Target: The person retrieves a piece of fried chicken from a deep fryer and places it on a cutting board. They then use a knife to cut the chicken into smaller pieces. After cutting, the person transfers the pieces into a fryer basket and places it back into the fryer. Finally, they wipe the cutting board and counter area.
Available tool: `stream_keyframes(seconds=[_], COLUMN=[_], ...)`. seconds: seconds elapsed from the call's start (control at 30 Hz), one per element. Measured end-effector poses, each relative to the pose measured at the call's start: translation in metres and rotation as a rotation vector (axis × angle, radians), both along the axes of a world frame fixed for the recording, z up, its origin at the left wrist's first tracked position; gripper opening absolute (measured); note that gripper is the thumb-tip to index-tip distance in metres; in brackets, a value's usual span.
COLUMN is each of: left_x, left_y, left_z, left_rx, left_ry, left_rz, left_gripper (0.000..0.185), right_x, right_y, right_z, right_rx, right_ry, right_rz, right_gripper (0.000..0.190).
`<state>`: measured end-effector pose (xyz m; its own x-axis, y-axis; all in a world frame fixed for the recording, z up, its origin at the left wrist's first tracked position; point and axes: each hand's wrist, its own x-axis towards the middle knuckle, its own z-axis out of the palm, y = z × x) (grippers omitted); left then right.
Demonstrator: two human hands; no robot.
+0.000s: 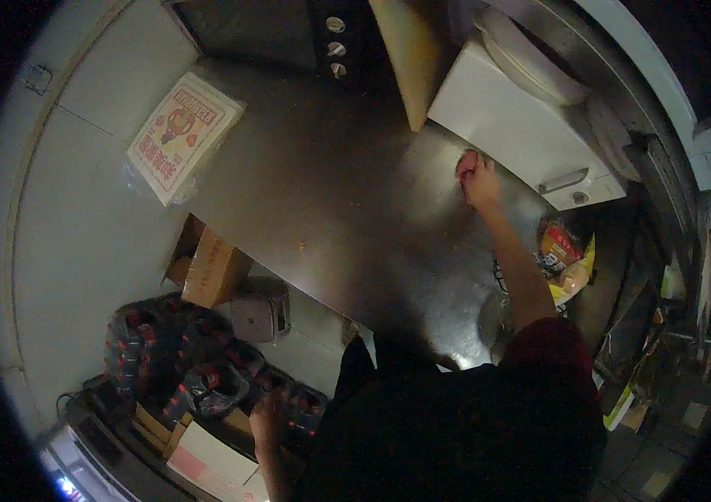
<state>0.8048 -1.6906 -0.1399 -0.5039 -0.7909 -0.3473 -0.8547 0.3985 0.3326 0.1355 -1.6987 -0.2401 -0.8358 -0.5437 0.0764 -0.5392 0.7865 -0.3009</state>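
Note:
My right hand [482, 183] reaches far across a stainless steel worktop [330, 169] and grips a red cloth [467, 164]. The cloth is bunched under the fingers and lies against the worktop, close to the front of a white appliance [512, 119] with a handle and a knob. Down at my side hangs my left hand [268, 415], off the table. It appears in front of shrink-wrapped packs of dark bottles with red caps [211, 383]. Blur and shadow hide whether its fingers are closed. A few small orange crumbs [302, 246] dot the steel.
Printed paper bags [182, 135] are stacked at the worktop's left end. A black appliance with knobs [338, 50] and a yellowish board [408, 69] stand at the back. Food packets [561, 257] sit to the right. Below are a cardboard box [211, 263] and a grey bin [258, 317].

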Motion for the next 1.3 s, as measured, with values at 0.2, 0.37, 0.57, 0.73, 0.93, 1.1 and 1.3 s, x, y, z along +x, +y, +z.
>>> stream_keyframes(seconds=[0.2,0.37,0.57,0.73,0.93,1.1,1.3], left_x=[0.000,0.016,0.035,0.039,0.042,0.038,0.010], left_y=[0.000,0.001,0.004,0.018,0.036,0.034,0.023], left_z=[0.009,0.002,0.008,0.024,0.018,0.017,0.027], left_rx=[0.047,-0.008,-0.091,-0.030,-0.130,-0.117,-0.118], left_ry=[-0.099,-0.057,-0.025,-0.123,-0.017,0.031,0.004], left_rz=[0.020,0.056,0.080,0.126,0.095,0.046,0.058], left_gripper=[0.014,0.011,0.013,0.022,0.020,0.022,0.017], right_x=[0.018,0.022,0.108,0.228,0.315,0.346,0.241], right_y=[-0.053,-0.083,-0.111,-0.135,-0.126,-0.061,0.008], right_z=[0.008,0.000,-0.011,-0.010,0.002,0.025,0.064], right_rx=[-0.034,-0.060,-0.202,-0.360,-0.183,-0.038,-0.416], right_ry=[0.048,0.086,0.367,0.002,-0.115,-0.387,-1.715], right_rz=[0.196,0.473,1.081,1.162,1.594,1.748,0.559], right_gripper=[0.052,0.047,0.035,0.031,0.030,0.039,0.029])
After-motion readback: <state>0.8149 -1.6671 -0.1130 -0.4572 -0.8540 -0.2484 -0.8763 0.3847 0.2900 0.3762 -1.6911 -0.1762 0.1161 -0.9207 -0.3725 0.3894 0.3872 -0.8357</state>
